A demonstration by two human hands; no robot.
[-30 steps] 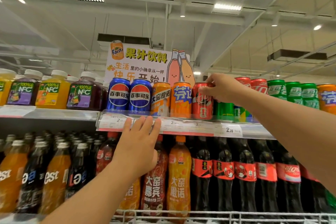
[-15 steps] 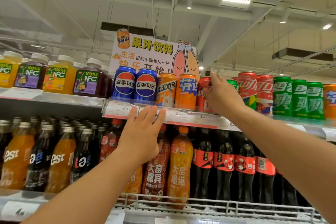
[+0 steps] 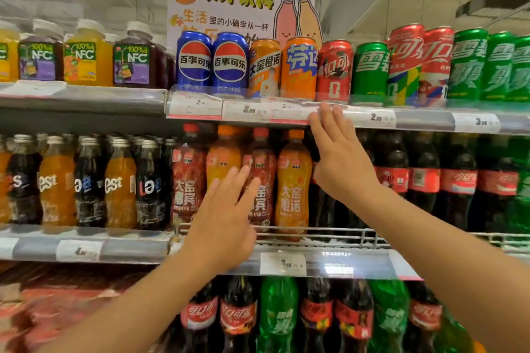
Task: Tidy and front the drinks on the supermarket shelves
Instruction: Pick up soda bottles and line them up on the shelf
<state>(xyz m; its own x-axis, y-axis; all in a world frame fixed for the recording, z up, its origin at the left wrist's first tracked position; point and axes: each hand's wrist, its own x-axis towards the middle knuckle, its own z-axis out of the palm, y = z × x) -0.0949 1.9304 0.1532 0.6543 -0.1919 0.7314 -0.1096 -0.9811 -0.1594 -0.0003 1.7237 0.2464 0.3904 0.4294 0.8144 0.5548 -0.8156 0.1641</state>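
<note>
Reaching with both hands released: right hand [image 3: 341, 163] fingertips touch price rail [image 3: 370, 117] under red cola can [image 3: 334, 71]; left hand [image 3: 226, 218] flat before bottles [image 3: 259, 178] below rail.

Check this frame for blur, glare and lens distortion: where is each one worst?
Head view: motion blur smears the bottom-left red packs and both the left hand and right hand; glare streaks the clear price strip under the middle shelf, washing out its tags; wide-angle distortion bows the top shelf edge and leans the green cans at right; the Pepsi cans read sharp.
</note>
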